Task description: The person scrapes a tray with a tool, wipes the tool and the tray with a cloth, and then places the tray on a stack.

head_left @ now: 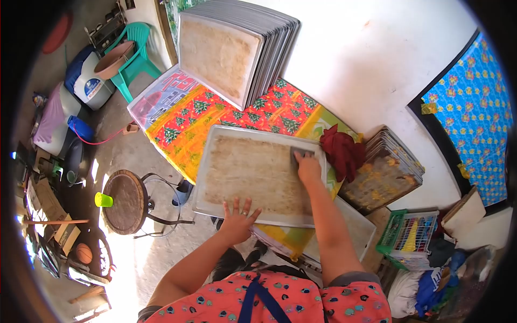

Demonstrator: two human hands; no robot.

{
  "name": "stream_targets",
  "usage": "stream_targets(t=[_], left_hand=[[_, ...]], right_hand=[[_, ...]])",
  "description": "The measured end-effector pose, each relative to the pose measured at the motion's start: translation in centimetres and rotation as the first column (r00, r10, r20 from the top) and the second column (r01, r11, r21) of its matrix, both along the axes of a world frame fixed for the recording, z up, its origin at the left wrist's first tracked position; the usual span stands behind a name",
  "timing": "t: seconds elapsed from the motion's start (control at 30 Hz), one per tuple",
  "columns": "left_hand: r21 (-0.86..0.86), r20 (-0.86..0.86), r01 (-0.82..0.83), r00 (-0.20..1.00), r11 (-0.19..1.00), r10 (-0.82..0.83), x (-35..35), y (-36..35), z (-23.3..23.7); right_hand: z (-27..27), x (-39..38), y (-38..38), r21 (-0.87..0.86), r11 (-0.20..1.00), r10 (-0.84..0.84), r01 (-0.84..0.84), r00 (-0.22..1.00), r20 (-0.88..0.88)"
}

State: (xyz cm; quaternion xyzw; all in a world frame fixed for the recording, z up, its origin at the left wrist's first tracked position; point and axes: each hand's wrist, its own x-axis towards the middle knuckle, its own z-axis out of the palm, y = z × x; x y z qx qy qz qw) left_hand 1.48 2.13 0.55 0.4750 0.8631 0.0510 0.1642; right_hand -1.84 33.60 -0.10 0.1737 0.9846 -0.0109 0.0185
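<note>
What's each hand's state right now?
Left hand: open, flat on large rectangular stained metal tray.
Right hand: gripping small dark grey pad against that tray.

Coral spotted top (pixel 301 301); blue straps (pixel 257 300); ring (pixel 243 213) on left hand (pixel 237 222)

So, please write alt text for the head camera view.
A person's left hand lies flat on the near edge of a stained metal tray, while the right hand presses a dark pad on its far corner.

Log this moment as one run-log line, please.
left hand: flat on tray near edge | right hand: pressing dark pad on tray far corner
</note>
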Motion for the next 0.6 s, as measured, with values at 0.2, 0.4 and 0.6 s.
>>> stream_targets(t=[0.2, 0.4, 0.6], left_hand=[[-0.007, 0.011, 0.002, 1.000, 1.000, -0.002, -0.1, 0.1, 0.1], [0.003, -0.002, 0.013, 1.000, 1.000, -0.013, -0.3, 0.2, -0.2], [0.009, -0.030, 0.021, 0.999, 1.000, -0.021, -0.2, 0.2, -1.3]], right_hand=[[-1.0, 15.0, -11.4, -0.040, 0.957, 0.284, -0.286, 0.958, -0.051], [-1.9, 5.7, -7.5, -0.024, 0.977, 0.208, -0.214, 0.967, -0.145], [-1.3, -3.1, -3.1, -0.036, 0.997, 0.066, -0.064, 0.996, 0.054]])
